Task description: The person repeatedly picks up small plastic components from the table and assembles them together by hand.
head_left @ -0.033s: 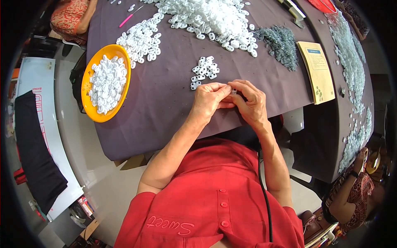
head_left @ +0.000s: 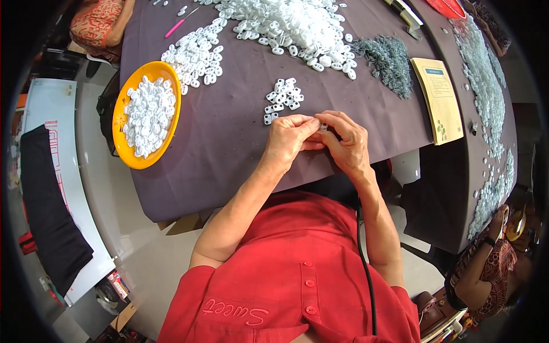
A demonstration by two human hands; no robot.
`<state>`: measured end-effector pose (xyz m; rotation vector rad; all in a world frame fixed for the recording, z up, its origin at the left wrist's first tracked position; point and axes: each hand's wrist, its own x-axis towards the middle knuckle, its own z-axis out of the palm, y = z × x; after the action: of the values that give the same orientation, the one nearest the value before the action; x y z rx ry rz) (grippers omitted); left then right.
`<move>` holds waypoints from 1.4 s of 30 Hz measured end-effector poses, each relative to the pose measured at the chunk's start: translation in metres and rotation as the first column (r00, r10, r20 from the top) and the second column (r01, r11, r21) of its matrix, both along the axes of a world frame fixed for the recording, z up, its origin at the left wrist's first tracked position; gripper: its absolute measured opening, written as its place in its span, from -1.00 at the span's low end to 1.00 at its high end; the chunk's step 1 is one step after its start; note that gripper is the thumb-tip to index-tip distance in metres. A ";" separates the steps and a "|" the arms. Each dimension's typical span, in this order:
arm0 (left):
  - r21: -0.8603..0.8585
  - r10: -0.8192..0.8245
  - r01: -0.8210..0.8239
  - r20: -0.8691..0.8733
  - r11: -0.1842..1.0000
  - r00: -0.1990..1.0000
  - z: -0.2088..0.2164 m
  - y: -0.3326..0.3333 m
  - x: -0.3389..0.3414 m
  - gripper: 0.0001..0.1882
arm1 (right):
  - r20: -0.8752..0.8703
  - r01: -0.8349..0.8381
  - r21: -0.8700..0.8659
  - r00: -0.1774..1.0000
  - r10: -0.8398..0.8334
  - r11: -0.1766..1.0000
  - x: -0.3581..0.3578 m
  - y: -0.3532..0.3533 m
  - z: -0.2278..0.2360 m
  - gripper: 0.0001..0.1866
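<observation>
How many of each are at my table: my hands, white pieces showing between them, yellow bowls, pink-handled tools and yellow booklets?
Left hand and right hand: 2
White piece showing between them: 1
Yellow bowl: 1
Pink-handled tool: 1
Yellow booklet: 1
Total: 6

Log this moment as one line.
Left hand: pinched, contents hidden | right hand: holding small white piece | beyond: white piece cluster | left: orange bowl
</observation>
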<state>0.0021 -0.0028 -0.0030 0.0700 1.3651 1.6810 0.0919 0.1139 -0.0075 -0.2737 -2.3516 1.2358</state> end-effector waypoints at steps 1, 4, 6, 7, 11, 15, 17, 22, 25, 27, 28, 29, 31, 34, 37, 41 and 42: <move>-0.008 0.000 0.000 0.006 1.000 1.000 0.000 0.000 0.000 -0.81 | 0.004 0.001 -0.009 1.000 -0.001 1.000 0.000 0.001 0.000 -0.76; 0.020 -0.003 0.002 0.043 1.000 0.999 -0.002 -0.002 -0.002 -0.81 | -0.019 -0.011 0.011 1.000 0.011 1.000 -0.001 0.000 -0.001 -0.76; 0.013 -0.003 0.002 0.045 1.000 0.999 -0.002 -0.003 -0.003 -0.81 | -0.010 -0.011 0.002 1.000 0.011 1.000 -0.001 -0.001 -0.002 -0.77; 0.005 -0.010 0.010 0.045 1.000 0.999 -0.003 -0.003 -0.004 -0.81 | -0.004 -0.002 -0.007 1.000 0.002 1.000 -0.002 -0.001 -0.003 -0.77; 0.012 -0.004 0.003 0.040 1.000 0.999 -0.004 -0.007 -0.006 -0.81 | -0.029 -0.007 0.030 1.000 0.008 1.000 -0.006 -0.004 -0.003 -0.77; 0.019 -0.012 0.011 0.056 1.000 0.998 0.000 -0.007 -0.007 -0.80 | -0.049 0.008 0.018 0.999 -0.007 1.000 -0.007 -0.003 -0.006 -0.77; 0.033 -0.021 0.019 0.060 0.999 0.998 0.000 -0.003 -0.005 -0.80 | -0.055 0.034 -0.007 0.998 -0.034 0.999 -0.006 -0.001 -0.002 -0.77; -0.003 0.048 -0.048 -0.031 0.999 0.998 -0.008 -0.002 0.004 -0.78 | -0.045 -0.037 -0.103 0.998 0.032 0.994 -0.005 -0.001 -0.005 -0.77; 0.041 0.065 -0.062 -0.061 0.997 0.996 -0.010 -0.007 0.011 -0.78 | -0.068 -0.064 -0.028 0.996 0.062 0.998 -0.001 -0.004 -0.001 -0.78; 0.066 0.070 -0.066 -0.066 0.996 0.995 -0.007 -0.009 0.011 -0.78 | -0.083 -0.038 0.008 0.996 0.039 0.999 0.002 0.000 0.000 -0.79; 0.045 0.074 -0.070 -0.078 0.997 0.994 -0.006 -0.011 0.010 -0.79 | -0.069 -0.038 -0.028 0.997 0.036 0.999 0.005 0.004 0.002 -0.80; 0.020 0.080 -0.078 -0.090 0.997 0.993 -0.003 -0.014 0.007 -0.79 | -0.055 -0.041 -0.068 0.998 0.037 0.997 0.007 0.007 0.004 -0.82; -0.019 0.055 -0.057 -0.106 0.998 0.993 0.006 -0.021 0.000 -0.79 | -0.060 0.070 -0.079 0.995 -0.075 0.994 0.006 0.022 0.007 -0.86; -0.004 0.104 -0.104 -0.028 0.995 0.994 0.019 -0.027 -0.012 -0.77 | -0.009 0.310 -0.009 0.951 -0.310 0.951 -0.004 0.055 0.004 -0.87; 0.027 0.126 -0.126 -0.003 0.992 0.992 0.027 -0.030 -0.020 -0.76 | -0.023 0.392 0.095 0.920 -0.391 0.915 -0.014 0.086 0.001 -0.87; 0.054 0.138 -0.138 0.008 0.989 0.990 0.031 -0.032 -0.027 -0.77 | -0.041 0.403 0.358 0.908 -0.417 0.842 -0.020 0.108 0.001 -0.84; 0.042 0.159 -0.159 0.007 0.986 0.987 0.030 -0.035 -0.029 -0.77 | -0.019 0.413 0.325 0.902 -0.431 0.851 -0.023 0.108 0.000 -0.83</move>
<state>-0.0269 -0.0381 0.0269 -0.0190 1.3623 1.8419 0.0691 0.2219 -0.0074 -0.6793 -2.3203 0.6311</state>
